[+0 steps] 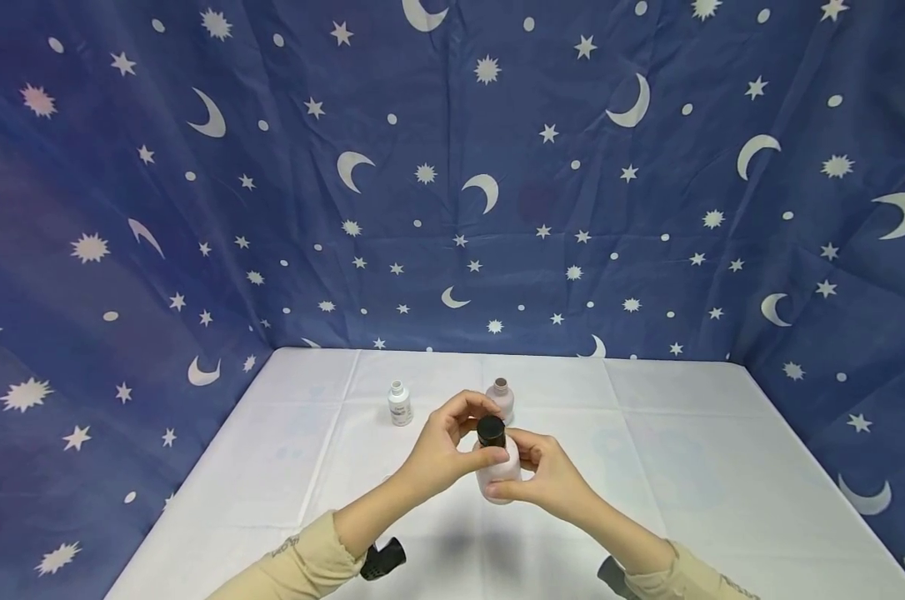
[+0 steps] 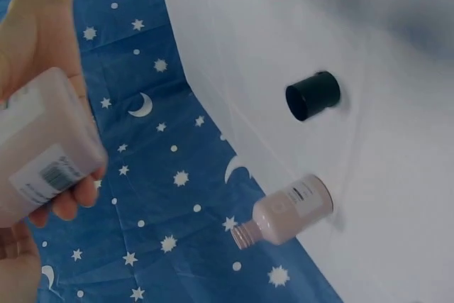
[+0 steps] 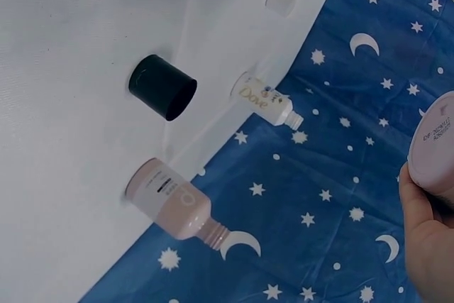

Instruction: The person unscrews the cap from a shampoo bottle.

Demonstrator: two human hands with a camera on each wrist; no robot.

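Note:
Over the table, my right hand (image 1: pixel 553 483) grips a pale pink bottle (image 1: pixel 499 482) by its body. My left hand (image 1: pixel 447 446) holds the black cap (image 1: pixel 491 430) on top of that bottle, thumb in front and fingers behind. In the right wrist view the bottle's printed underside (image 3: pixel 438 136) shows; its back label (image 2: pixel 46 175) appears in the left wrist view. Behind the hands stands a smaller pink bottle (image 1: pixel 501 398) with a bare threaded neck. A loose black cap (image 3: pixel 162 87) stands on the table, hidden from the head view.
A small white Dove bottle (image 1: pixel 400 404), uncapped, stands at the back left of the white-covered table (image 1: pixel 692 442). Near it is a small white cap (image 3: pixel 281 1). A blue cloth (image 1: pixel 452 208) with moons and stars hangs behind the table and at both sides.

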